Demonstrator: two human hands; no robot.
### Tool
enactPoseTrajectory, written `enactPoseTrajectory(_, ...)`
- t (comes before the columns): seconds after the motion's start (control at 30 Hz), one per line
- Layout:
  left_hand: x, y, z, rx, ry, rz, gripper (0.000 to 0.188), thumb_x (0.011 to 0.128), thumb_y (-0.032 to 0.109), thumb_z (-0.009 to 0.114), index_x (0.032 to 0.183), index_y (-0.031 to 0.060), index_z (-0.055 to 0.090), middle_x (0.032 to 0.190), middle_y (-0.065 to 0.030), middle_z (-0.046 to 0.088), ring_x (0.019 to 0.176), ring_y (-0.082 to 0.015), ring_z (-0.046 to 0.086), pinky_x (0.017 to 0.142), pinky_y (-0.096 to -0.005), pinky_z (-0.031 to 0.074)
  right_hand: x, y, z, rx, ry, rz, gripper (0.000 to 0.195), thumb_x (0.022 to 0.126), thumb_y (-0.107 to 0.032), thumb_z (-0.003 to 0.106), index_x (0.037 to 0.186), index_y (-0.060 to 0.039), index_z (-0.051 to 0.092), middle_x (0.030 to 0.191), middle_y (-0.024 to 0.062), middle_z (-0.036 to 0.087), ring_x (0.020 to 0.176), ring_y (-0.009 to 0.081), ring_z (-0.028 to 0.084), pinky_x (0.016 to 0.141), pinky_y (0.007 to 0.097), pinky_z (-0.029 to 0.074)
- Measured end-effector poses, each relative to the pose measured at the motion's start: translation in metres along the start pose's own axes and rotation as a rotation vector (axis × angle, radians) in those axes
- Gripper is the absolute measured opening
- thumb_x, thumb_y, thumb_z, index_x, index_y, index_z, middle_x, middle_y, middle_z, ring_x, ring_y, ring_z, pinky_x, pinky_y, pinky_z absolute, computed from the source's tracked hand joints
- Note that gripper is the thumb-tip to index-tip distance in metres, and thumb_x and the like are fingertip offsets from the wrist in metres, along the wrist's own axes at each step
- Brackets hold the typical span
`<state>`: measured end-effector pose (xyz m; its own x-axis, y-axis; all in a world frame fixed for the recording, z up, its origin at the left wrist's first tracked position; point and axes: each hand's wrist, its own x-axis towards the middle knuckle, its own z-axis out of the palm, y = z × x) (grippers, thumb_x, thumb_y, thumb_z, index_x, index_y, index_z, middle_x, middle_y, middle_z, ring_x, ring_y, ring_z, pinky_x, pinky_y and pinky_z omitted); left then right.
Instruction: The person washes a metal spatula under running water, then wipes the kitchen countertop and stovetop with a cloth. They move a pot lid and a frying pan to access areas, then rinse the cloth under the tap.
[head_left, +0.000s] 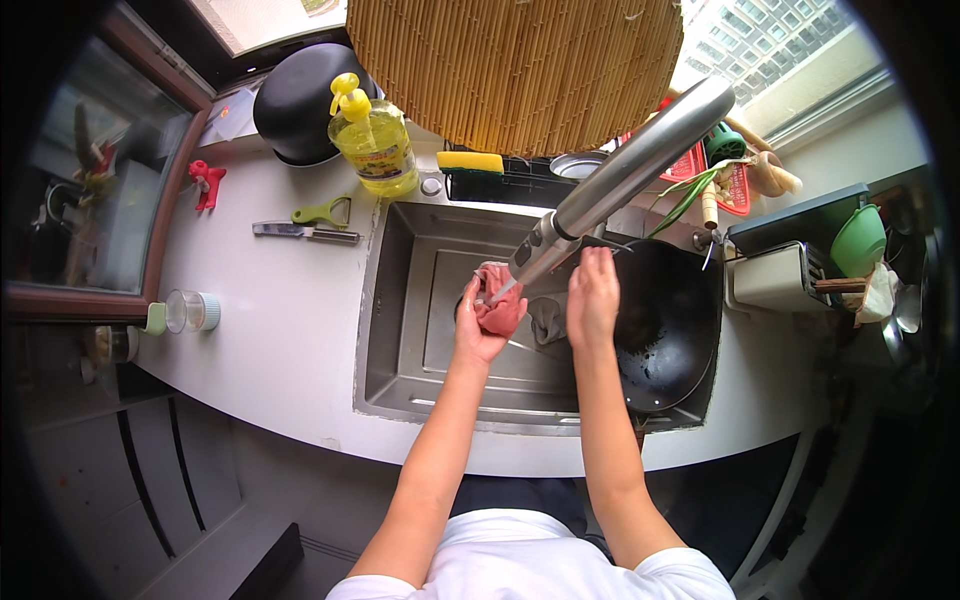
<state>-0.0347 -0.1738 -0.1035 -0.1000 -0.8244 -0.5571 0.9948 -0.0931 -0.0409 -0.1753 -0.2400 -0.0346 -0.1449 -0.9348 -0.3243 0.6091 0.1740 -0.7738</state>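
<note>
My left hand (477, 330) holds a wet, crumpled pink cloth (501, 304) over the stainless steel sink (442, 375). Water from the faucet (637, 165) runs onto that cloth. My right hand (595, 296) is apart from it, raised near the faucet's head and beside the wok; its fingers look straight and close together, with nothing seen in them. Between the hands a grey cloth (549, 319) lies in the sink. The dark wok (664, 337) rests over the sink's right side.
Behind the sink stand a yellow soap bottle (379, 154), a sponge (471, 162) and a black rack (517, 184). A knife (304, 231) and a green peeler (322, 214) lie left. A utensil holder (776, 277) stands right. A bamboo mat (517, 67) rises at the back.
</note>
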Motion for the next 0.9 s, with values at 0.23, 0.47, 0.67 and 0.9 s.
enactPoseTrajectory(0.23, -0.007, 0.009, 0.000, 0.164, 0.081, 0.083, 0.033, 0.093, 0.045, 0.065, 0.118, 0.0236, 0.058, 0.119, -0.0030, 0.064, 0.110, -0.0260, 0.063, 0.089, -0.0508, 0.051, 0.036, -0.029, -0.015, 0.209, -0.218, 0.062, 0.009, 0.099, -0.011, 0.054, 0.097, -0.0182, 0.050, 0.094, -0.0102, 0.050, 0.089, 0.0013, 0.047, 0.078, 0.0218, 0.037)
enactPoseTrajectory(0.47, -0.021, 0.004, 0.009, 0.376, 0.067, 0.165, 0.042, 0.098, 0.055, 0.050, 0.108, 0.0165, 0.062, 0.109, -0.0035, 0.067, 0.102, -0.0188, 0.065, 0.082, -0.0341, 0.054, -0.033, 0.042, 0.003, -0.510, -0.268, 0.066, 0.047, 0.103, -0.036, 0.051, 0.140, -0.0081, 0.049, 0.139, 0.0041, 0.052, 0.125, 0.0133, 0.048, 0.105, 0.0286, 0.035)
enactPoseTrajectory(0.67, -0.029, -0.011, 0.006, 0.757, 0.196, 0.530, 0.042, 0.103, 0.046, 0.047, 0.099, 0.0074, 0.062, 0.089, 0.0003, 0.061, 0.078, -0.0091, 0.056, 0.067, -0.0274, 0.048, -0.069, 0.090, 0.027, -0.540, -0.244, 0.160, 0.038, 0.104, -0.029, 0.048, 0.123, 0.0016, 0.062, 0.106, 0.0088, 0.069, 0.097, 0.0151, 0.063, 0.086, 0.0292, 0.049)
enactPoseTrajectory(0.9, -0.032, -0.005, -0.002, 0.825, 0.320, 0.585, 0.040, 0.105, 0.036, 0.047, 0.090, 0.0018, 0.063, 0.081, -0.0015, 0.061, 0.072, -0.0108, 0.054, 0.064, -0.0297, 0.046, -0.077, 0.104, 0.021, -0.362, -0.240, 0.304, 0.034, 0.105, -0.026, 0.049, 0.112, 0.0026, 0.066, 0.097, 0.0056, 0.069, 0.086, 0.0101, 0.061, 0.077, 0.0263, 0.050)
